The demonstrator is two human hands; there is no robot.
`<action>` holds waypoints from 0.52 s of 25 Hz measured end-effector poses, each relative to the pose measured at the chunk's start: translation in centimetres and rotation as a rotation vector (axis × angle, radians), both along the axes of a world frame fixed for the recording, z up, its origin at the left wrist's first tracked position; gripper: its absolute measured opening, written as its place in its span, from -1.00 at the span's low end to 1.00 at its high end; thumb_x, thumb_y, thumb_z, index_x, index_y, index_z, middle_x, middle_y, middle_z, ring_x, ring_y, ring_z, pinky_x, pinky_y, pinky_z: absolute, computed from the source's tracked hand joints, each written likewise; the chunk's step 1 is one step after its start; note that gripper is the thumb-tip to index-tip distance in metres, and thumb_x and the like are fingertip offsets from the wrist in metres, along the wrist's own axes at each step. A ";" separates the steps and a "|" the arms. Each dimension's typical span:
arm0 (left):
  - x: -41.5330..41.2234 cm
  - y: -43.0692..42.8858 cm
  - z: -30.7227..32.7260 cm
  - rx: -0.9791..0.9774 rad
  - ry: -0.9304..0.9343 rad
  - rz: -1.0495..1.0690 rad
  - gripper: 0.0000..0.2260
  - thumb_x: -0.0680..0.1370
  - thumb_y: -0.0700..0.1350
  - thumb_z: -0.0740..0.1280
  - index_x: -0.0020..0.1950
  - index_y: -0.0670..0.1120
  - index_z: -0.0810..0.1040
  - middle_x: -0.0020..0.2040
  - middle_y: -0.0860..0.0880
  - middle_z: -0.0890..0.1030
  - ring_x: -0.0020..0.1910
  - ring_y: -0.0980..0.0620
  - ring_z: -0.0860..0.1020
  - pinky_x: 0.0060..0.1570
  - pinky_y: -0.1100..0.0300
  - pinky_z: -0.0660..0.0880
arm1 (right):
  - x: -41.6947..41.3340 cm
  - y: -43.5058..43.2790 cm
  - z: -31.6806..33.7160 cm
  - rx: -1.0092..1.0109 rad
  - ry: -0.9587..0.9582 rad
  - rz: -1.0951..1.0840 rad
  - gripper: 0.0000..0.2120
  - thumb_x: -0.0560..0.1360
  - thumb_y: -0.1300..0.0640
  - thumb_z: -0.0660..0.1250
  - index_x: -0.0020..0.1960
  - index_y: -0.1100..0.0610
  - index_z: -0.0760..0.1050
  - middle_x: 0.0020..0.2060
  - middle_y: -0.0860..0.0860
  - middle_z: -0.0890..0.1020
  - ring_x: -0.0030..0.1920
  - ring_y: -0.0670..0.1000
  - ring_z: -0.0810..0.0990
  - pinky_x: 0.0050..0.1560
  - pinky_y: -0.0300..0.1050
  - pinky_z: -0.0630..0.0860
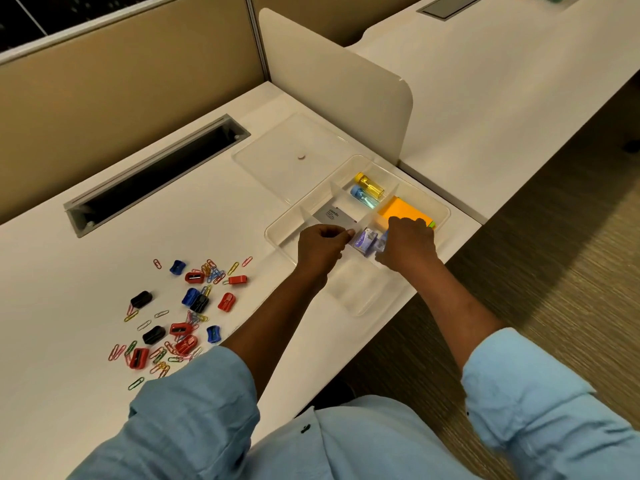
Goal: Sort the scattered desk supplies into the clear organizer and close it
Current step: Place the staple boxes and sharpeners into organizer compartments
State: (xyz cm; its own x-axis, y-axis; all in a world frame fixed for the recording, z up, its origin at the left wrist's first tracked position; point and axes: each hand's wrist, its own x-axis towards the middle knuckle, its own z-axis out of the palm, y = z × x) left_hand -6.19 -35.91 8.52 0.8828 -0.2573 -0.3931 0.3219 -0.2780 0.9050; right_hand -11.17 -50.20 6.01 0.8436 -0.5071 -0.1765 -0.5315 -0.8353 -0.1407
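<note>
organizer (444, 210) with tubes (369, 189), sticky notes (399, 210), card (334, 216), small boxes (364, 239) inside

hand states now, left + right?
Left hand: pinching the purple box.
Right hand: fingers curled on a small bluish item, unclear what.

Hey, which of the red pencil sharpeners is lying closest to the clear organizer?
The red sharpener at the pile's upper right edge, just below a yellow paper clip. The other red ones lie farther left or nearer the person.
</note>
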 end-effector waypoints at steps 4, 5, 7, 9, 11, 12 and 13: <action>0.5 1.7 -0.3 0.018 -0.020 0.053 -0.92 0.47 -0.16 0.43 -0.09 -0.15 0.60 -0.20 -0.08 0.61 -0.17 -0.07 0.59 -0.04 0.01 0.59 | 0.5 0.3 -1.4 -0.084 0.150 0.025 -0.53 0.40 -0.01 0.39 0.20 0.16 0.33 0.15 0.14 0.54 0.25 0.20 0.43 0.23 0.05 0.31; 0.6 2.2 -0.4 0.020 -0.022 0.068 -0.91 0.47 -0.16 0.43 -0.09 -0.16 0.60 -0.21 -0.09 0.61 -0.19 -0.06 0.58 -0.05 0.01 0.59 | 0.7 0.4 -1.7 -0.098 0.165 0.034 -0.52 0.41 -0.01 0.38 0.21 0.16 0.32 0.16 0.15 0.54 0.25 0.21 0.43 0.25 0.06 0.31; 0.7 3.1 -0.6 0.027 -0.014 0.097 -0.91 0.46 -0.17 0.43 -0.11 -0.18 0.60 -0.23 -0.10 0.61 -0.23 -0.05 0.57 -0.06 0.01 0.58 | 1.1 0.4 -2.0 -0.114 0.177 0.043 -0.54 0.42 0.02 0.36 0.23 0.17 0.31 0.16 0.15 0.54 0.24 0.21 0.45 0.24 0.06 0.31; 0.7 4.2 -0.7 0.030 -0.010 0.120 -0.90 0.46 -0.18 0.43 -0.12 -0.20 0.61 -0.25 -0.09 0.60 -0.27 -0.02 0.56 -0.07 0.01 0.58 | 1.5 0.2 -2.1 -0.102 0.186 0.044 -0.54 0.42 0.04 0.36 0.22 0.17 0.31 0.13 0.16 0.55 0.20 0.21 0.49 0.21 0.05 0.34; 0.7 5.2 -0.8 0.045 -0.014 0.136 -0.87 0.45 -0.18 0.44 -0.08 -0.22 0.61 -0.22 -0.10 0.62 -0.26 -0.02 0.57 -0.07 0.01 0.58 | 1.9 0.2 -2.3 -0.082 0.194 0.048 -0.54 0.42 0.06 0.37 0.23 0.18 0.31 0.12 0.16 0.56 0.17 0.21 0.52 0.18 0.05 0.36; 0.7 5.6 -1.0 0.054 -0.018 0.141 -0.87 0.45 -0.17 0.44 -0.08 -0.22 0.61 -0.20 -0.11 0.62 -0.23 -0.03 0.58 -0.05 0.00 0.58 | 1.9 0.3 -2.5 -0.075 0.191 0.047 -0.55 0.43 0.07 0.36 0.23 0.18 0.31 0.12 0.16 0.56 0.17 0.21 0.53 0.18 0.06 0.37; 0.7 6.2 -1.1 0.065 -0.024 0.143 -0.88 0.45 -0.17 0.44 -0.09 -0.21 0.61 -0.19 -0.12 0.63 -0.20 -0.04 0.58 -0.04 0.00 0.57 | 1.9 0.4 -2.6 -0.069 0.185 0.043 -0.57 0.45 0.07 0.35 0.23 0.18 0.31 0.12 0.17 0.57 0.17 0.21 0.53 0.17 0.05 0.38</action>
State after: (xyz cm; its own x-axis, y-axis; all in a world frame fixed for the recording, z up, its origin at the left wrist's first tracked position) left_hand -5.51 -29.75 7.43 0.9181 -0.1030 -0.3828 0.3405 -0.2892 0.8946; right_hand -9.24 -49.80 3.38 0.8210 -0.4876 -0.2970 -0.5067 -0.8620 0.0145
